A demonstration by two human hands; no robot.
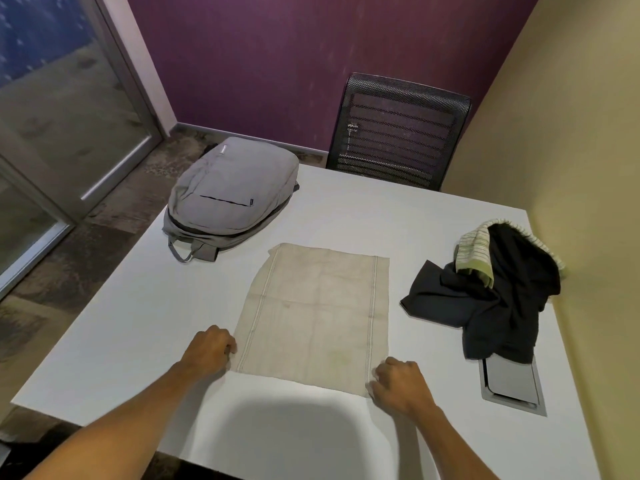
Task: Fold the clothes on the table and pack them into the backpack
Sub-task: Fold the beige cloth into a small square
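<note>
Left hand [211, 344] and right hand [398, 379] pinch the beige cloth's [315, 313] near corners, lower centre, ready to fold. Grey backpack [232, 192] waits upper left.

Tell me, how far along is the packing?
Barely begun. Done: the beige cloth lies spread flat. In hand: the left hand and right hand pinch its near corners, seemingly for a first fold. Left: the black garment and striped cloth lie heaped, and nothing shows in the grey backpack yet.
</note>
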